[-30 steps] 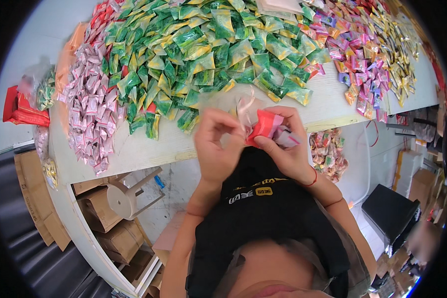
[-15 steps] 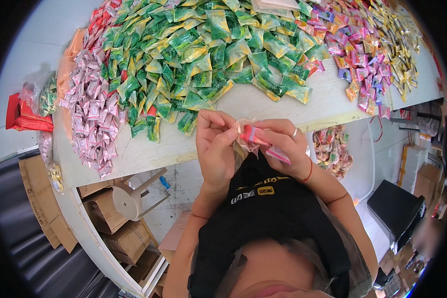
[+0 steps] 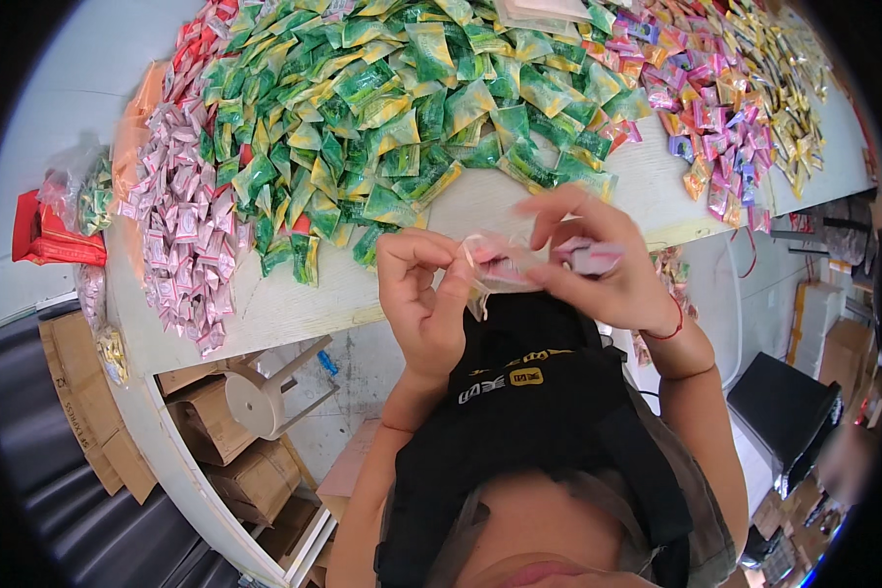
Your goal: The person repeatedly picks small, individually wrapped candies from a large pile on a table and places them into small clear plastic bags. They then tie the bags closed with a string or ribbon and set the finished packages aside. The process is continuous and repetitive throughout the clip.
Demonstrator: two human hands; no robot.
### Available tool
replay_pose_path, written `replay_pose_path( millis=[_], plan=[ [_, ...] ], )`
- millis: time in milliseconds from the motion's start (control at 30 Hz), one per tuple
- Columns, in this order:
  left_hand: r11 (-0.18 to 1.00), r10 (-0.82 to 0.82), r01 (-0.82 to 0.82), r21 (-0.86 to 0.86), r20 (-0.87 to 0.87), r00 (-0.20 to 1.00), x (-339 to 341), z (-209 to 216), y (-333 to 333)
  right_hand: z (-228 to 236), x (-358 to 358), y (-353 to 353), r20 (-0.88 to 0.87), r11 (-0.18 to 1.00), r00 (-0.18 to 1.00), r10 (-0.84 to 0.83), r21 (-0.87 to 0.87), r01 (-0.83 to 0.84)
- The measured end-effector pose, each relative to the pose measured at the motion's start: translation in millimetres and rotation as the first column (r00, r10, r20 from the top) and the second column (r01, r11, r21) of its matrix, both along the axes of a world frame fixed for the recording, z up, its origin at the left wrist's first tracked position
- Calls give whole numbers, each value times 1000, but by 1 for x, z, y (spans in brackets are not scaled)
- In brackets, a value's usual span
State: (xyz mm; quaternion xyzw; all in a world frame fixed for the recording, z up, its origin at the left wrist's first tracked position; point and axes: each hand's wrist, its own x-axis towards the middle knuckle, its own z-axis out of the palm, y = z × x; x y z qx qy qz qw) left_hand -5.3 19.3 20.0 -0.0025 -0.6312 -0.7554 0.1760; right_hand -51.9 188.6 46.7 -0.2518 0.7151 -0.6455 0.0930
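Hands meet just below table edge point(image 3: 294, 314). Your left hand point(image 3: 423, 299) pinches mouth of clear bag point(image 3: 495, 274), holding it open for filling; your right hand point(image 3: 598, 269) grips pink sachet point(image 3: 590, 257) beside it. Green sachets point(image 3: 402, 108) heaped beyond grip.

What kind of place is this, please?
Probably a packing or sorting workshop for sweets. A long white table carries heaps of green sachets and pink sachets, cardboard boxes sit underneath, and both hands hold a small clear bag.
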Motion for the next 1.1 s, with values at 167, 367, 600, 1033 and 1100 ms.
replay_pose_path(
  millis=[167, 367, 600, 1033, 1100],
  plan=[
    [912, -15, -6, -411, -48, 999, -2, -1, -13, -19, 8, 19, 349, 858, 927, 138, -509, 63],
    [822, 82, -76, -565, -14, 997, 3, 3, -13, -27, 17, -18, -234, 988, 961, -144, 11, 151],
    [918, 129, -104, -382, 40, 991, 2, -4, -14, -49, 9, -36, -640, 901, 726, -251, 120, 418],
    [971, -171, 194, -141, 159, 972, 5, 14, 0, -46, 2, -8, -615, 851, 729, 300, 518, 87],
    [974, -189, 208, -90, 189, 964, 4, 15, 1, -40, 5, -5, -630, 743, 715, 305, 627, 236]
  ],
)
